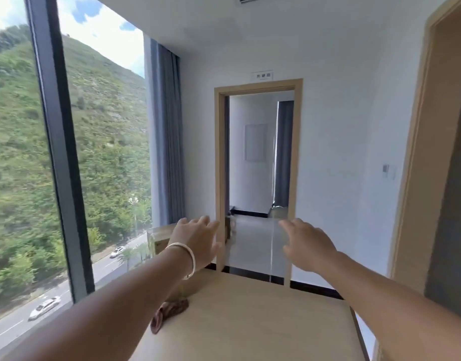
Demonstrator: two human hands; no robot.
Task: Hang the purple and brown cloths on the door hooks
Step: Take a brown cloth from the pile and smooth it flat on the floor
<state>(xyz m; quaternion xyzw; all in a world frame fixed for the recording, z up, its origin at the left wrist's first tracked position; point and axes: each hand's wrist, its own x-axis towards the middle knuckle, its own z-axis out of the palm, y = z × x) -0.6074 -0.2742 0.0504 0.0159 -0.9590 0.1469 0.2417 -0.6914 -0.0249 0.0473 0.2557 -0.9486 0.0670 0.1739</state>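
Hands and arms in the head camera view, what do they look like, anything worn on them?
Both forearms are bare, with no sleeves in view. The left hand has a thin, pale, silvery bangle on its wrist. The right hand shows nothing worn.

Colours in the room: pale walls, tan wood, 1 brown cloth.
We see a brown cloth (169, 312) on a beige table (250, 321); a silver bangle (183, 256) on the left wrist. We note white walls (341, 126), a tan wood door frame (220, 152), black skirting (315, 289), blue-grey curtain (166, 139), dark grey window frame (57, 152). Outside we see a green hillside (101, 126), grey road (15, 327), 2 white cars (44, 307), blue sky with white clouds.
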